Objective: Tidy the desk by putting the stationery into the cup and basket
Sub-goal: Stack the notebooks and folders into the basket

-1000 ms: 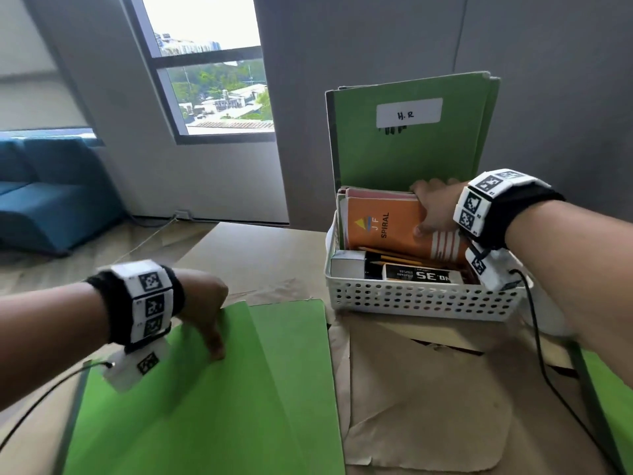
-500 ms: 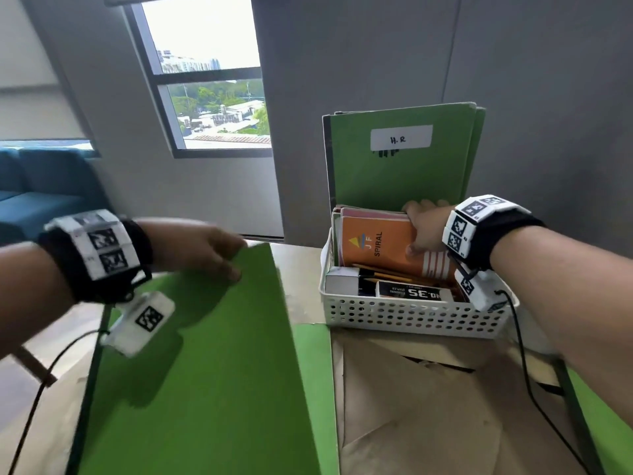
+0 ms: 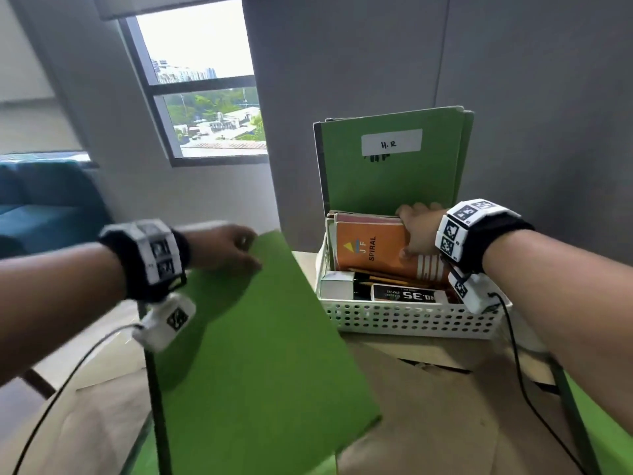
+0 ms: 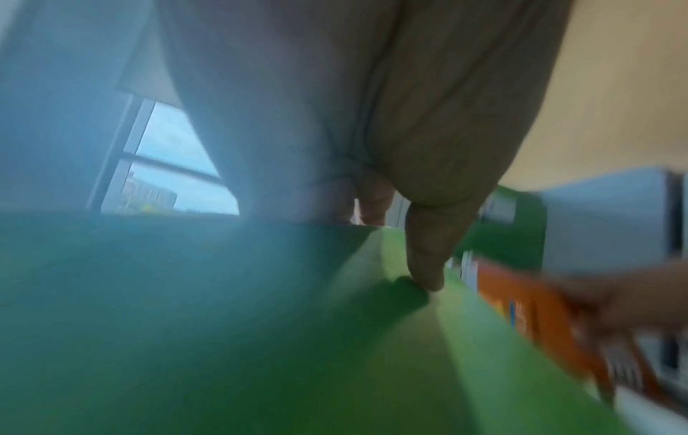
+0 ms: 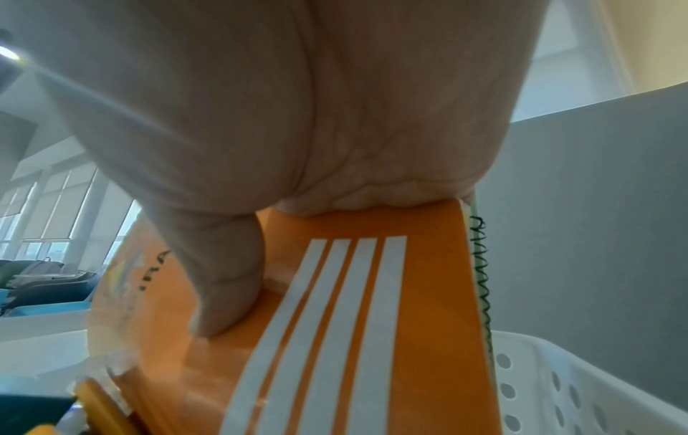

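My left hand (image 3: 233,250) pinches the top edge of a green folder (image 3: 250,354), thumb on its front face, and holds it tilted up off the desk just left of the white perforated basket (image 3: 407,318). In the left wrist view the thumb (image 4: 428,265) presses on the green folder (image 4: 260,338). My right hand (image 3: 416,231) grips the top of the orange spiral notebook (image 3: 373,250) that stands in the basket, fingers behind it. In the right wrist view the thumb (image 5: 223,282) lies on the orange notebook (image 5: 428,294). Another green folder labelled H.R (image 3: 394,166) stands at the basket's back.
The basket also holds a staples box (image 3: 404,293), pencils (image 3: 380,277) and a small white box (image 3: 337,286). Brown paper (image 3: 428,416) covers the desk. Another green folder (image 3: 603,423) lies at the right edge. A grey partition wall (image 3: 531,97) stands behind the basket.
My left hand has lifted the green folder off the desk and swung it up and right toward the basket. My right hand stays on the orange notebook.
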Motion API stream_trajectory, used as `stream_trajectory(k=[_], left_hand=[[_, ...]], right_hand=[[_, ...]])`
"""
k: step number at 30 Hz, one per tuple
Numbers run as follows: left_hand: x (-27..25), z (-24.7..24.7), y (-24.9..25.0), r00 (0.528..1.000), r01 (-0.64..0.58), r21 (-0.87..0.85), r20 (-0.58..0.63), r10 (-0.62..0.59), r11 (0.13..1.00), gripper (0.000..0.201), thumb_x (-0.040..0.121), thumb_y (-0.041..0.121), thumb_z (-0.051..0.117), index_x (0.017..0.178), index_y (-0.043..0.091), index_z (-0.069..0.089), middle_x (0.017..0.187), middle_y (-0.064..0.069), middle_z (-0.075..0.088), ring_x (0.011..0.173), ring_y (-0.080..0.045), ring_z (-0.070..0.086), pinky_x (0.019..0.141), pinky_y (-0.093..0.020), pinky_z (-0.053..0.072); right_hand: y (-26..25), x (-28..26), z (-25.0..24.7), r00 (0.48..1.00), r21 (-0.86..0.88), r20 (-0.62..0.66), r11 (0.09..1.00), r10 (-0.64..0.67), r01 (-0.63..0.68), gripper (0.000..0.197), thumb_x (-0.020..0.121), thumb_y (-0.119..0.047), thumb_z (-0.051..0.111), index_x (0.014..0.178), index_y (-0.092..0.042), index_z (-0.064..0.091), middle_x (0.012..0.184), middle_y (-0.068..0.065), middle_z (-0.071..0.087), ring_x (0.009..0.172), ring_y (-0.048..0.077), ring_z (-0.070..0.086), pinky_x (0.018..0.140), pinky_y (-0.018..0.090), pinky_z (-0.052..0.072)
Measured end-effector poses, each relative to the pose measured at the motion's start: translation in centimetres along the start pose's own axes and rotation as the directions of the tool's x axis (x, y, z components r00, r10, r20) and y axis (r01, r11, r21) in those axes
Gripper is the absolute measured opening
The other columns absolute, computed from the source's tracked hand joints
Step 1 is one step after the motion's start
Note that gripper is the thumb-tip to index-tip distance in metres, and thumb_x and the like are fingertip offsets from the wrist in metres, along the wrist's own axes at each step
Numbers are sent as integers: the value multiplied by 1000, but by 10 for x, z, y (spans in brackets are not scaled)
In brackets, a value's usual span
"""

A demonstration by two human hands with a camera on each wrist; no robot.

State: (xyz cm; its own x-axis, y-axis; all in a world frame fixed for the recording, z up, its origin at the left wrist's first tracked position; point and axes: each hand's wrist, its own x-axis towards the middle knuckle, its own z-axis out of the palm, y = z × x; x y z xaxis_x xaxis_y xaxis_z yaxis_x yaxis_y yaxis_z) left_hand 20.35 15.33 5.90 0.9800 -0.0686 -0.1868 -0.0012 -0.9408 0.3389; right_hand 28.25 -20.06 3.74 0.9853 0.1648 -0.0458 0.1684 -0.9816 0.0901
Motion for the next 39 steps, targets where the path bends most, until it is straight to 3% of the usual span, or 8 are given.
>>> stream_trajectory(k=[4,8,14,18,21,32,36,39], left_hand=[[7,65,-31,945,134,120,282,-163,984,73,77,43,87,140,26,54,135,-1,58,94,-15,63,70,-24,58],[0,85,-31,941,84,320,285,-181,944,119,52,70,88,151,32,36,135,2,56,106,-17,63,93,-39,58],[-13,87,-17,965,28,404,229,-130,914,113,48,71,89,143,29,45,130,3,47,110,-18,57,100,-39,52],[-24,87,-11,958,40,385,248,-145,922,119,45,73,90,143,23,44,116,8,59,103,-16,61,94,-34,54],[-36,94,-4,939,-37,490,315,-137,871,133,37,78,86,149,22,42,134,3,56,114,-20,60,102,-34,50],[-31,89,-32,942,78,72,321,-97,994,91,57,33,100,128,25,44,108,8,71,93,-12,72,84,-35,62],[-35,57,-31,966,81,-296,259,-1,952,60,79,-3,82,126,10,47,110,-17,75,97,-38,74,83,-60,60],[-39,0,-26,979,-4,-446,179,94,895,44,91,-6,66,129,10,52,114,-20,74,102,-47,71,87,-61,58]], right_hand=[[2,3,2,1000,-9,1,1000,-8,8,86,82,-50,77,148,-19,32,143,12,44,133,35,42,108,45,37],[4,5,3,1000,-17,-4,1000,-19,19,85,80,-51,78,146,-18,36,139,12,47,130,35,43,108,46,39],[3,5,4,1000,-20,-4,1000,-16,15,86,79,-51,79,146,-18,35,139,12,46,129,36,44,107,45,39],[4,6,5,1000,-19,-3,1000,-9,9,86,80,-51,78,146,-18,34,140,12,46,129,36,44,106,44,39],[3,6,4,1000,-20,-5,1000,-4,4,87,80,-51,78,147,-18,33,141,12,45,130,36,43,106,44,39],[1,4,5,1000,-11,9,1000,10,-9,87,80,-50,79,147,-19,32,141,11,45,130,36,42,107,45,40],[2,4,4,1000,-18,10,1000,6,-6,86,80,-50,78,147,-19,33,140,11,45,130,36,42,106,45,40],[3,4,5,1000,-35,3,999,-4,5,84,81,-51,77,145,-18,34,140,11,46,130,36,43,104,45,40]])
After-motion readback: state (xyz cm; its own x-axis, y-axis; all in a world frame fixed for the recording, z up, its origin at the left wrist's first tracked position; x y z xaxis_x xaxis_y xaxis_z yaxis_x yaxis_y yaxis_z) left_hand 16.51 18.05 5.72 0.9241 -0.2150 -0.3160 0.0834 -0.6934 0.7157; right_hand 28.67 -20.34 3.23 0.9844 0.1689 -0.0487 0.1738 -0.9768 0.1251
